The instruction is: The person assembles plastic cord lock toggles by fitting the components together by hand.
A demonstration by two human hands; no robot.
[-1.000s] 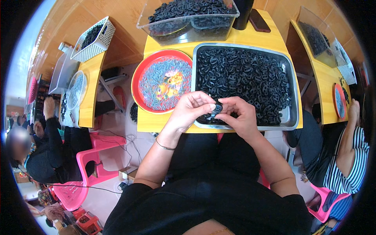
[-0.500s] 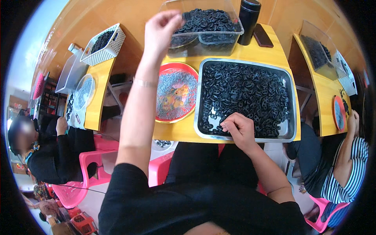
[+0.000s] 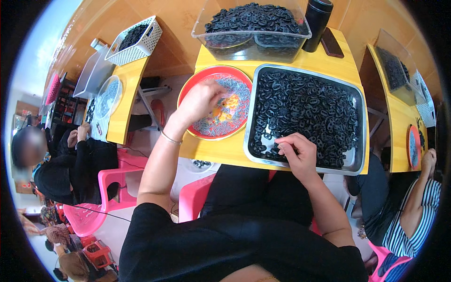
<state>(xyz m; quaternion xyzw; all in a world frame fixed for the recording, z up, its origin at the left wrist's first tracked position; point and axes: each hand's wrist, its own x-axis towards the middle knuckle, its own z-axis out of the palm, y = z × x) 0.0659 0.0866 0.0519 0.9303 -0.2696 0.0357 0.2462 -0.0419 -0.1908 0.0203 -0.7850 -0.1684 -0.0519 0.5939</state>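
Note:
My left hand [image 3: 202, 100] is over a round red dish [image 3: 187, 92] with many small grey pin-like pieces [image 3: 238, 89] around a yellow-orange patterned middle. Its fingertips are drawn together at the pieces; what they pinch, if anything, is too small to see. At the near edge of a metal tray [image 3: 353, 168], my right hand [image 3: 300, 154] is closed, thumb against forefinger. Anything inside that grip is hidden. Small black flat pieces with two holes [image 3: 307, 113] fill most of the tray, and a bare patch of metal shows by my right fingertips.
A clear plastic bin [image 3: 277, 54] of black pieces stands at the back of the yellow table [image 3: 213, 149]. Beside it are a black cylinder [image 3: 318, 23] and a dark flat case [image 3: 332, 43]. Co-workers sit at tables on both sides. A white tub [image 3: 192, 167] is below the table edge.
My left hand has come down from beside the clear bin to the red dish. My right hand stays at the tray's near edge. The whole view has shifted slightly.

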